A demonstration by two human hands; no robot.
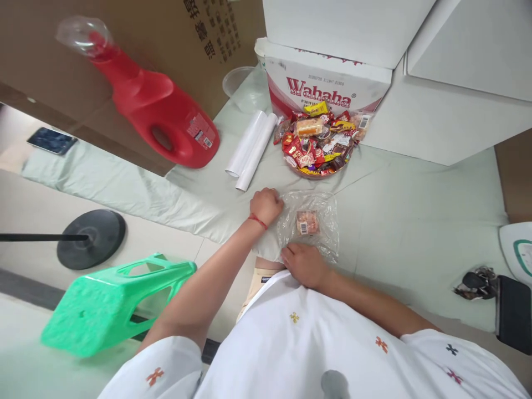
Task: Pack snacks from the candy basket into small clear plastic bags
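So the little packaged snack (307, 223) was sitting on a crinkly clear plastic bag (329, 235), spread out pretty flat on the pale green cloth (419, 208), right in front of the person. It had a white barcode label on it, and neither hand was touching it.

The left hand (266, 208) was at the bag's left edge, toward the far corner, fingers curled in tight, with a red string bracelet (258, 221) on the wrist. The right hand (307, 266) was at the near edge, fingers bent in as well. Honestly couldn't tell whether either one was actually pinching the plastic, since the fingertips were mostly tucked out of sight.

Just beyond the bag there was a round dish (316, 175) piled high with wrapped sweets (320, 145), right up near a Wahaha carton (326, 83). Two white paper rolls (250, 149) lay side by side left of the dish, and a big red jug (155, 108) was farther left, in front of a brown cardboard box (160, 39). Way over on the right, some keys (477, 282) lay just beside a dark phone (514, 313). A bright green stool (89, 313) was on the near left.
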